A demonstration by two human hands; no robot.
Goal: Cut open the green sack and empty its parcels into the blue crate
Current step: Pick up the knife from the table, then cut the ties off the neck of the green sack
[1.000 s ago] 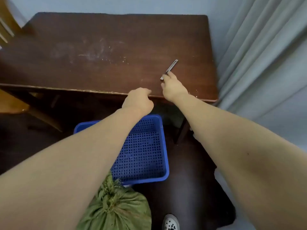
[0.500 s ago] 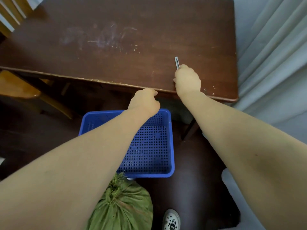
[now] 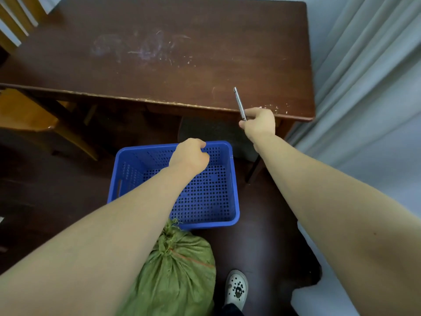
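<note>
Floor [image 3: 262,236] below worktop [image 3: 159,65]: green sack [image 3: 180,265] at six o'clock, nearer left hand [image 3: 190,155] (curled, empty); right hand [image 3: 258,124] gripping cutter [image 3: 239,102].

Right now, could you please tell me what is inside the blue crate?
Only its bare perforated floor and walls show in the blue crate; no parcels are visible. The left forearm covers its near-left part, so that part cannot be checked.

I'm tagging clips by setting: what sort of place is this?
Probably a room in a home or small office, not a warehouse: a worn wooden table, a wooden chair at its left, and pale curtains along the right.
</note>
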